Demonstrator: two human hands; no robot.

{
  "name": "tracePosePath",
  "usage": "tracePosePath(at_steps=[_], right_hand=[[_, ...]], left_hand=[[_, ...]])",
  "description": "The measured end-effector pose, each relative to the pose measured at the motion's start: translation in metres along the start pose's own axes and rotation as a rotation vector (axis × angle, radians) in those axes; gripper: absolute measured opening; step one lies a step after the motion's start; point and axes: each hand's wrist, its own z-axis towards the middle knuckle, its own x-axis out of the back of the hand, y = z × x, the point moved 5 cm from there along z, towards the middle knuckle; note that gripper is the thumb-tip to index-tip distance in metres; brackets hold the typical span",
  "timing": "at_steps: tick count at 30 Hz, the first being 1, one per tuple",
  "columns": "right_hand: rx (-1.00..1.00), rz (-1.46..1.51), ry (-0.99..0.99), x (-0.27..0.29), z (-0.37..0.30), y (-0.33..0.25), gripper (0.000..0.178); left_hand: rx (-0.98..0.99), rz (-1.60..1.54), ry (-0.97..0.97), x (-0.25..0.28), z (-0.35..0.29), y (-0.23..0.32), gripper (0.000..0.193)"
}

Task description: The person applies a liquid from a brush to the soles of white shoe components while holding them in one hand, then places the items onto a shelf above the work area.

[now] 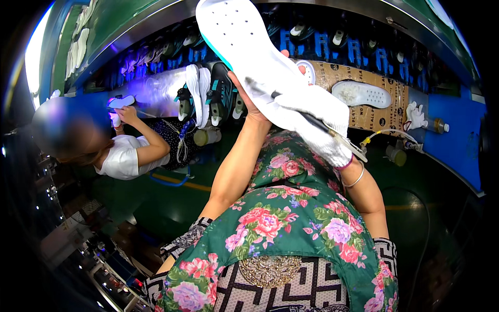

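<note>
My bare left hand is wrapped around a large white shoe sole, its fingertips showing past the far edge. The sole is held up tilted, its inner side dotted with small holes and a teal stripe along its left edge. My right hand, in a white knit glove, is closed around a slim brush whose dark bristle end lies against the sole's surface. Part of the brush handle runs under the gloved fingers and out toward my wrist. Left of my left hand, dark teal-trimmed shoe uppers stand beside a pair of white soles.
Another white sole lies on printed brown cardboard at the right. A white glove and a jar lie beyond it. A co-worker handles a sole at the left. Shoes on blue holders line the far side.
</note>
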Motion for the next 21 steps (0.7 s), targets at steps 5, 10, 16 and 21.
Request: tracePosePath(at_steps=[5,10,16,21], right_hand=[[0.213,-0.189,-0.249,-0.008,-0.004,-0.012,0.018],[-0.215,0.154,-0.05,0.008,-0.007,0.019,0.016],[-0.183,0.214,-0.179,-0.008,-0.02,0.028,0.023],[0.206,-0.119,-0.256,-0.013,-0.018,-0.002,0.023]], left_hand=[[0.037,-0.045,-0.053,-0.003,0.0,0.003,0.115],[0.041,-0.103,-0.159,-0.014,0.003,0.009,0.112],[0.146,-0.032,-0.311,-0.019,0.007,0.015,0.1],[0.298,-0.075,-0.358,-0.022,0.007,0.017,0.111]])
